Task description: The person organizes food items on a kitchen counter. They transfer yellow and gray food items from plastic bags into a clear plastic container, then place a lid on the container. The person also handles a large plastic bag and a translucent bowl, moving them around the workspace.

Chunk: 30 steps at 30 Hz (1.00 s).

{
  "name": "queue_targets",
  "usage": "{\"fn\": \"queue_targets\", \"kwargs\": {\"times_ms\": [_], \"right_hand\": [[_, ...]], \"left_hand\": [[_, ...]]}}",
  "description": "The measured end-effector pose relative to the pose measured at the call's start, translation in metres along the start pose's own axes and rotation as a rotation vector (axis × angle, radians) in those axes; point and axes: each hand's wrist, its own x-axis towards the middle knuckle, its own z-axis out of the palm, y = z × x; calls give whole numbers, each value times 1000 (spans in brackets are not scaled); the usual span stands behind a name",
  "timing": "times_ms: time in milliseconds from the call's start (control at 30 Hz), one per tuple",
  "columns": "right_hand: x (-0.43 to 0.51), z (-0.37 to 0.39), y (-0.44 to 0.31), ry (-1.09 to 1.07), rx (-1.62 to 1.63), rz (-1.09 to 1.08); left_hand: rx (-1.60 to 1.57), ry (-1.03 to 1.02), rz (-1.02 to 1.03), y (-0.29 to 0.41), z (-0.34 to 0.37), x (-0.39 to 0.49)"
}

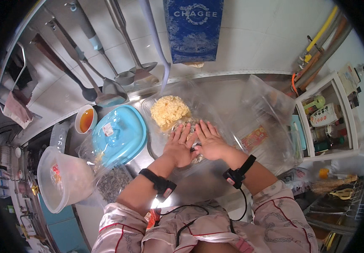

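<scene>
My left hand and my right hand lie flat, side by side, on a clear plastic bag of brownish dried food. The fingers of both are spread and neither grips anything. Much of the bag is hidden beneath the palms, so its contents cannot be named exactly. Just beyond my fingertips sits a pale yellow, crinkled dried clump, possibly a noodle cake or white fungus. Clear plastic surrounds both on the metal counter.
Left of my hands are a blue plastic lid, a bowl of amber liquid, a translucent tub and a bag of dark dried pieces. Metal spatulas and ladles hang behind. A large clear bag spreads rightward.
</scene>
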Motion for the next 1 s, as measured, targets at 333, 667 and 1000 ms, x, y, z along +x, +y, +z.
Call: {"fn": "queue_targets", "kwargs": {"times_ms": [333,667,1000], "right_hand": [[0,9,-2,56,83,45],[-56,36,1,750,182,78],[-65,61,7,648,676,402]], "left_hand": [[10,-39,-95,12,2,2],[-67,105,3,11,2,-27],[3,-28,-53,30,12,-48]]}}
